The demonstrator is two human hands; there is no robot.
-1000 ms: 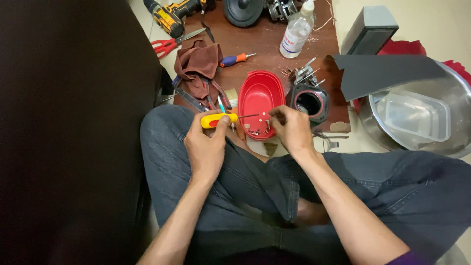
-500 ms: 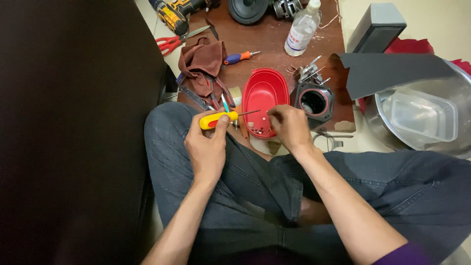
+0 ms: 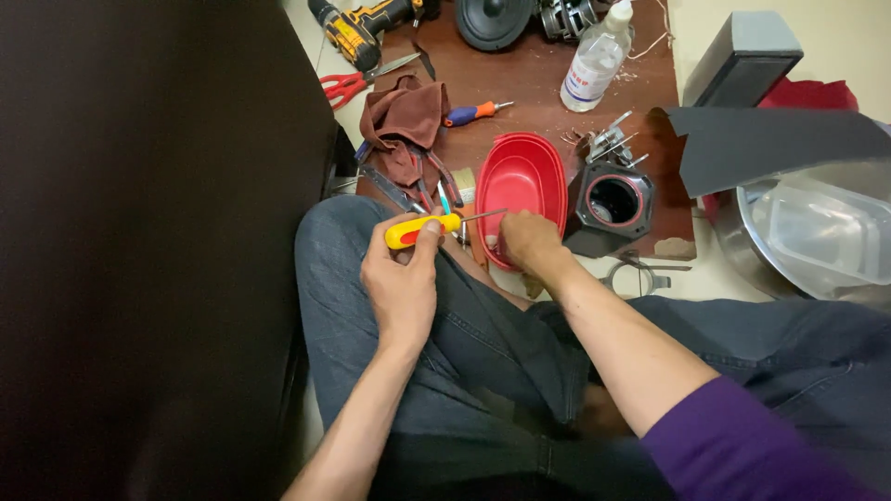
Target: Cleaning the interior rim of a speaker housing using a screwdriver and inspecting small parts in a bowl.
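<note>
The left hand [image 3: 401, 278] is wrapped around the yellow-and-red plastic handle of a screwdriver [image 3: 422, 230], thumb laid along the grip, and the tool lies nearly level with its thin metal shaft pointing across to the right hand [image 3: 527, 243]. That hand is curled with its fingertips bunched at the shaft's tip, right against the near rim of the red oval plastic tub [image 3: 520, 190]; it looks like it is steadying something small there, though what sits between the fingers is too small to make out. Both hands work just above the knee of the blue jeans [image 3: 353, 278], a braced spot that keeps the tool close to the eye. The tub rests on the dark brown wooden board [image 3: 538, 83], touching the black octagonal speaker housing with a red-ringed round opening [image 3: 611, 202] on its right. To the tub's left, a crumpled brown cloth [image 3: 404, 116] lies over small hand tools, with an orange-and-blue screwdriver [image 3: 469, 113] just beside it. Farther up sit red-handled scissors [image 3: 348, 85], a yellow-and-black cordless drill [image 3: 357, 23] and a clear plastic bottle [image 3: 594, 57], all within reach. Off to the right, a steel bowl [image 3: 742, 250] holds a clear plastic container [image 3: 817, 232].
</note>
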